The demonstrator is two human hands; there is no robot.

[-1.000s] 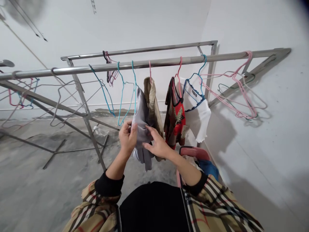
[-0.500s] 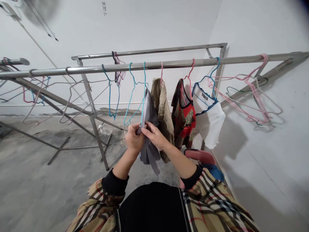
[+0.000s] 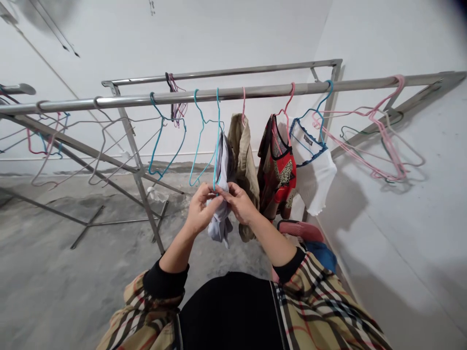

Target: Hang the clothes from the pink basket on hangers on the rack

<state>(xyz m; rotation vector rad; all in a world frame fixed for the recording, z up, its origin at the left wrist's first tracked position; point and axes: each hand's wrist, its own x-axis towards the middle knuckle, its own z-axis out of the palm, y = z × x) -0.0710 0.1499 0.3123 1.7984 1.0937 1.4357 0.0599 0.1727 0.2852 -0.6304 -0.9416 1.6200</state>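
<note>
A grey garment (image 3: 222, 204) hangs on a blue wire hanger (image 3: 216, 141) from the steel rail (image 3: 233, 91). My left hand (image 3: 199, 210) is closed on the garment's near edge at the hanger's lower corner. My right hand (image 3: 239, 203) pinches the same cloth from the right, fingertips meeting the left hand's. Right behind it hangs a khaki garment (image 3: 243, 155) on a pink hanger.
A red patterned top (image 3: 279, 170) and a white top with blue trim (image 3: 314, 170) hang further right. Empty blue (image 3: 160, 141), pink (image 3: 379, 131) and grey hangers line the rail. A pink basket (image 3: 301, 230) with blue cloth stands by the right wall. A second rack stands at left.
Both hands have risen from the garment's lower part to the hanger's lower corner and drawn together. The grey cloth is bunched higher and narrower.
</note>
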